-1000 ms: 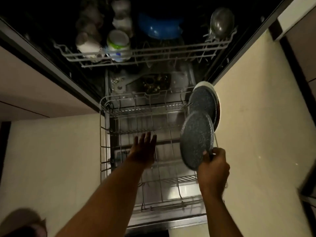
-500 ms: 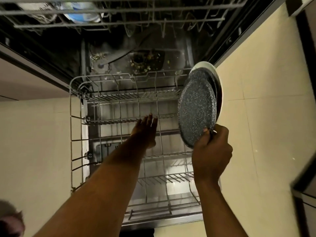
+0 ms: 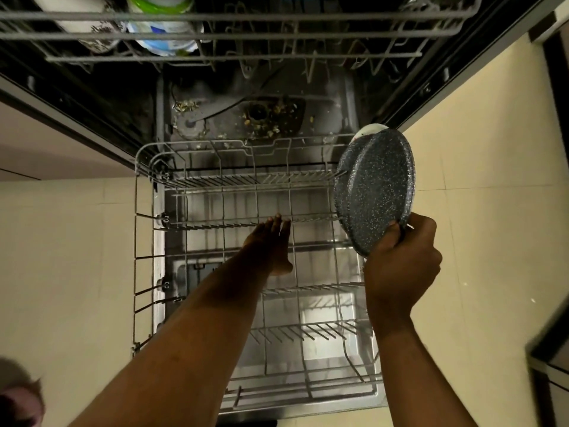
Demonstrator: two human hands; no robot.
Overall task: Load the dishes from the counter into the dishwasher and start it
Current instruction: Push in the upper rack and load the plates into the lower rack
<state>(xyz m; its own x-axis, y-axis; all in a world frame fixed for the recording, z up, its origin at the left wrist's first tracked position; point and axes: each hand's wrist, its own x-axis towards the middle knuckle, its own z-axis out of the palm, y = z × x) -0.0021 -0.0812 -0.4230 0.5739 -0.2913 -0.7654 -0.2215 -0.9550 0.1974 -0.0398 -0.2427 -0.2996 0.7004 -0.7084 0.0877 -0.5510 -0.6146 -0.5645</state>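
Note:
The dishwasher's lower wire rack (image 3: 144, 211) is pulled out over the open door, with bare tines. My right hand (image 3: 400, 266) grips the lower rim of a dark speckled plate (image 3: 375, 192), held on edge at the rack's right side. Behind it stands another speckled plate, and a white plate (image 3: 371, 129) peeks out at the back. My left hand (image 3: 271, 245) reaches into the middle of the rack, fingers together and extended near a row of tines, holding nothing.
The upper rack (image 3: 277, 35) is slid out above, holding a white-and-blue cup (image 3: 163, 32) and other cups. Food scraps lie around the filter (image 3: 261, 114) on the tub floor. Cream floor tiles (image 3: 492, 211) lie on both sides, with a dark cabinet edge (image 3: 548, 349) at the right.
The view has dropped closer to the lower rack. My right hand has brought the speckled plate toward the plates at the rack's right side. My left hand stays inside the rack.

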